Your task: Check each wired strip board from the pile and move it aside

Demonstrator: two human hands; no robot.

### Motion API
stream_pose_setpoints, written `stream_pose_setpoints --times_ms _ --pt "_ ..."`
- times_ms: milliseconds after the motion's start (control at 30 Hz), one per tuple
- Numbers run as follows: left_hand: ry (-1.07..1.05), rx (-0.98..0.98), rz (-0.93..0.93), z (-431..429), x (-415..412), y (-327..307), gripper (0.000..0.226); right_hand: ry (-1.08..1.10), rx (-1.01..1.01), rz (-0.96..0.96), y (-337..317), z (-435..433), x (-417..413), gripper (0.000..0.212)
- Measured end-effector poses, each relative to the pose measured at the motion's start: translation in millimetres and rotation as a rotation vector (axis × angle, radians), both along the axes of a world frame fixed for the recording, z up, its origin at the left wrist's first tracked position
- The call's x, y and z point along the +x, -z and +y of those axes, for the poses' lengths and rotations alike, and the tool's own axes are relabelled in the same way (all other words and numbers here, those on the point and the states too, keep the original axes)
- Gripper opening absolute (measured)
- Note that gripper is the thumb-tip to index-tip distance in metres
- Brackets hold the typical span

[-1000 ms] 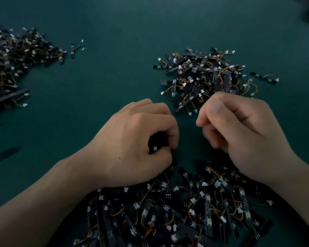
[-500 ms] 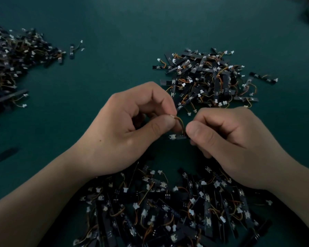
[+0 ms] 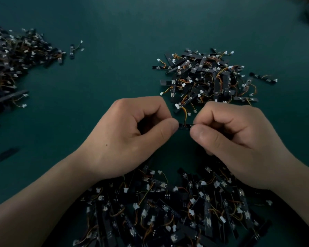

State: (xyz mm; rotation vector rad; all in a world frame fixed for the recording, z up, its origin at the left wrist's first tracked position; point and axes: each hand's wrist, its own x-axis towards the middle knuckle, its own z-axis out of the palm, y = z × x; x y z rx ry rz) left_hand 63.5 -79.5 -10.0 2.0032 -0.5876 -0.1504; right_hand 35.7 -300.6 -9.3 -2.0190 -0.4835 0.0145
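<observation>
Strip board (image 3: 184,127), slim, black, orange-wired, pinched between left hand (image 3: 132,139) and right hand (image 3: 239,143)

Left hand (image 3: 132,138) at frame centre, fingers curled, thumb tip pressed to forefinger in a pinch. Right hand (image 3: 237,139) mirrors it centre-right. Both forearms enter from the lower corners; thumbs nearly meet.

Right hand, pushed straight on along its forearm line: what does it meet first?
Probably the left hand: its thumb faces the right hand across the short strip board both pinch. Heights look level, but one view leaves depth unsure.
</observation>
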Motion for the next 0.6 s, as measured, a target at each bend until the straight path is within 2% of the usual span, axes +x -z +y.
stream_pose_setpoints --times_ms 433,500,600 --pt "0.077 0.004 -0.035 2.1 -2.2 -0.9 0.021 -0.022 -0.004 -0.015 4.0 -1.9 1.0 0.030" --pt "0.094 -0.014 -0.011 3.0 -1.8 -0.5 0.018 -0.018 0.032 -0.006 4.4 -3.0 1.9 0.030" --pt "0.114 -0.037 0.048 5.1 -0.8 -0.5 0.018 0.035 0.190 -0.007 4.3 -2.9 3.4 0.034"
